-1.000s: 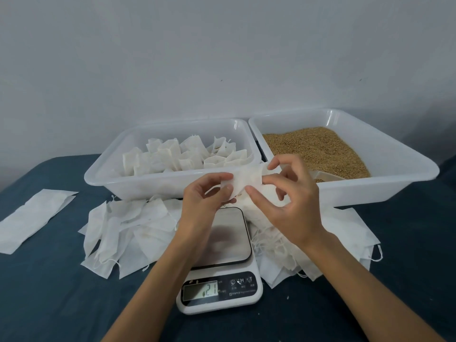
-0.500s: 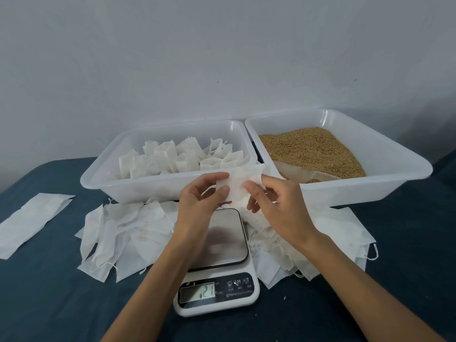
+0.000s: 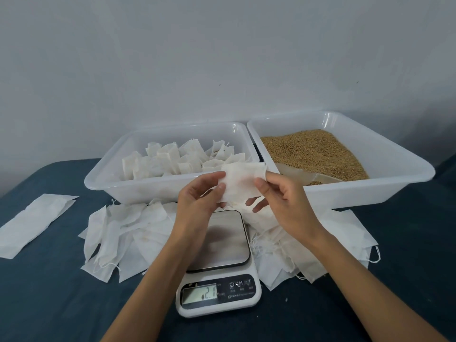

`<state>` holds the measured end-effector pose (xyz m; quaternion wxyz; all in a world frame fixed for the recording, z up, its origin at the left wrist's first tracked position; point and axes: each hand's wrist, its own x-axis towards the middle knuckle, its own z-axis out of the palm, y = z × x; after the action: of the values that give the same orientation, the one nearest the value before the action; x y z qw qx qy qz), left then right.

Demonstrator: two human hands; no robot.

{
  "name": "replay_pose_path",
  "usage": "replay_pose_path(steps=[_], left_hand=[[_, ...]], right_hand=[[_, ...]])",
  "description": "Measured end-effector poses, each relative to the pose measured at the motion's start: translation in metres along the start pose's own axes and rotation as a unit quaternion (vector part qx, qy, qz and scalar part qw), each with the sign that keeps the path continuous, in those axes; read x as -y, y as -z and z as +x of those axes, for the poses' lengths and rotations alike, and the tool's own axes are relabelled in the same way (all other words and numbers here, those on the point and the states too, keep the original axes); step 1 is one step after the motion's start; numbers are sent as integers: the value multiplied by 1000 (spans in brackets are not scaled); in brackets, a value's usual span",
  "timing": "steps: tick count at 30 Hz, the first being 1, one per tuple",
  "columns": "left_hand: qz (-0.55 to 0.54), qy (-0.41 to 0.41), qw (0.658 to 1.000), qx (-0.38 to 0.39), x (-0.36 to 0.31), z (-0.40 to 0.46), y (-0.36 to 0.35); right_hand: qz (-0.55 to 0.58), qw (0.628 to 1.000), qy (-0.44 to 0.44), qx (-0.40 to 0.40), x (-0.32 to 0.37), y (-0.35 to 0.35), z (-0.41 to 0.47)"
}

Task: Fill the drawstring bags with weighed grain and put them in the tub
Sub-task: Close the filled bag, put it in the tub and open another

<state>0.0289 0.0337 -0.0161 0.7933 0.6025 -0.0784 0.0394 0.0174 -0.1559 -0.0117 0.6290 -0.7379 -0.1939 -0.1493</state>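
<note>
Fingers of both hands pinch one empty white drawstring bag (image 3: 240, 180) by its opposite edges: the left hand (image 3: 197, 202) takes the left edge between thumb and forefinger, the right hand (image 3: 286, 201) takes the right edge likewise, its lower fingers loosely spread beneath. Compared with a second ago, the bag is now stretched flat and wide between the hands, where it was bunched before; the right hand has drawn away to the right, and the bag is held above the far edge of the scale (image 3: 218, 262), in front of the two tubs. Left tub (image 3: 103, 183), translucent white: holds filled bags (image 3: 172, 160) standing upright in a cluster. Right tub (image 3: 394, 174), same make: holds brown grain (image 3: 313, 154) and a pale scoop (image 3: 303, 174) lying at its near side. Scale: steel platform bare, white body, display reading "2.1" as in the earlier pictures; button markings include "M" and "T", while the small print beneath them is too fine to read. Loose heap of empty bags (image 3: 128, 233) lies left of the scale, a second heap (image 3: 308, 248) right of it, drawstrings trailing. Separate white fabric strip (image 3: 32, 222) lies far left on the dark blue table cover (image 3: 61, 304).
</note>
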Motion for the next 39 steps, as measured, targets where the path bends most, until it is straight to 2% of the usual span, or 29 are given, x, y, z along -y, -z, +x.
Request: replay_pose_path(steps=[4,7,10,13,15,20,22,24,26,27,28,29,30,31,32,33,35,37,39], left_hand=[[1,-22,999,-38,0,2,3],[14,-43,998,-48,-2,1,3],[145,-116,982,-44,-7,-3,0],[315,-148,936,58,-8,-12,-6],[378,-137,911,93,-5,-17,-13],[335,-140,927,94,-2,-24,-27],[311,-137,936,87,-4,-27,-27],[264,-121,953,91,-6,-27,-24],[209,-98,968,97,-7,-27,-21],[186,-83,974,100,-7,-27,-20],[171,-70,977,104,-6,-27,-18],[163,-62,979,105,-5,-27,-17],[158,-58,980,105,-4,-27,-15],[152,-59,981,103,-3,-27,-14],[147,-62,982,99,-2,-26,-13],[144,-68,983,93,-2,-25,-12],[152,-78,982,74,-2,-22,-12],[157,-77,983,58,-2,-20,-11],[151,-72,985,50,-2,-19,-10]], right_hand=[[-64,997,28,-13,3,-2,-2],[-73,996,41,-32,2,-1,-4],[-78,996,47,-25,5,2,-2],[-114,992,41,31,6,6,-4],[-151,985,47,75,10,9,-3],[-195,962,32,186,45,12,4],[-148,976,32,159,60,18,11],[-89,992,38,76,71,37,24],[-156,987,32,-5,68,64,40],[-229,973,8,-19,59,80,49],[-323,945,-42,0,44,98,58],[-429,895,-114,52,29,115,66],[-521,823,-191,121,12,128,72],[-581,751,-252,186,-2,137,76],[-613,703,-284,223,-15,144,79],[-625,686,-294,230,-23,147,83],[-636,687,-281,208,-35,150,90],[-655,670,-264,230,-38,150,94],[-644,681,-254,238,-37,154,94]])
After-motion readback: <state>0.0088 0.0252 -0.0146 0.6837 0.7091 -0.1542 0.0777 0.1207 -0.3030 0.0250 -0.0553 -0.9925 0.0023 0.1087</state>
